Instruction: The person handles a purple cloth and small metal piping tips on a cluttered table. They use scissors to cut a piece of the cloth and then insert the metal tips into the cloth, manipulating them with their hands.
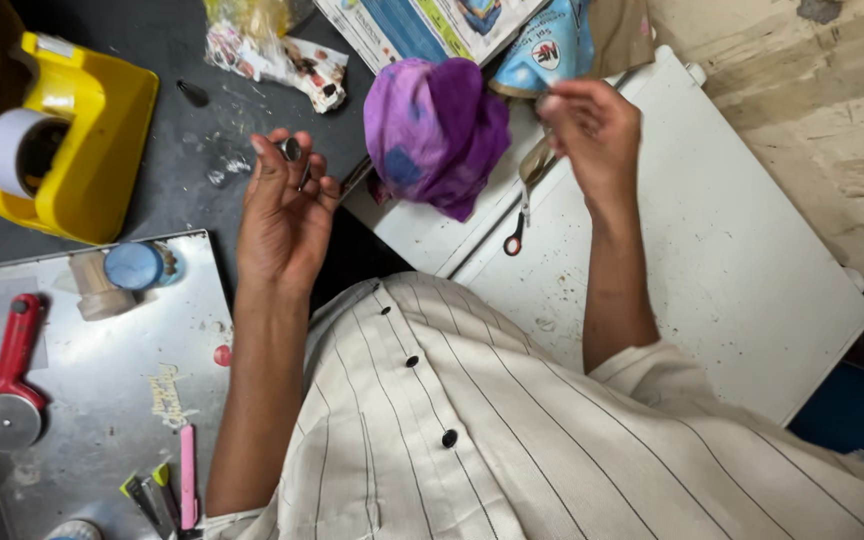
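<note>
L hand (287, 205) raised – fingers (292, 150) pinch small metal piece (293, 149); R hand (592, 125) lifted.

The left hand (287, 205) pinches a small shiny metal piece (292, 149). The purple cloth (437, 130) looks soft and matt. The tape dispenser (87, 140) is glossy yellow plastic. The tray (102, 390) is brushed metal with dull reflections; on it the roller cutter (7, 385) has a red plastic handle and a steel wheel. The white board (712, 250) is smooth, painted and stained. The dark tabletop (172, 180) is matt.
</note>
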